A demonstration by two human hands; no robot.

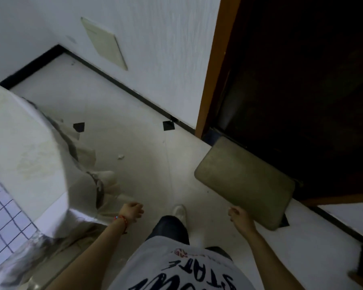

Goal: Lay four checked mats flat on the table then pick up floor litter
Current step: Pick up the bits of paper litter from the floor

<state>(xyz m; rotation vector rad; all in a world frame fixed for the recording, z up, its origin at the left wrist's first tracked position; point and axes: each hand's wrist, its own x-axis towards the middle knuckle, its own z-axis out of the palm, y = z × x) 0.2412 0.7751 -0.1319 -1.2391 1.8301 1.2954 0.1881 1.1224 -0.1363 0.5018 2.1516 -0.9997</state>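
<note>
While I look down, left hand [132, 212] and right hand [239, 216] hang loosely curled, holding nothing — a litter scrap [120, 156] lies farther off on the floor [155, 164].

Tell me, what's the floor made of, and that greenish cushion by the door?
The floor looks like smooth pale tile or vinyl; it's flat with a faint sheen and thin seam lines. The cushion looks like padded fabric or vinyl, matte, with rounded soft edges. Blur leaves both unsure.
</note>
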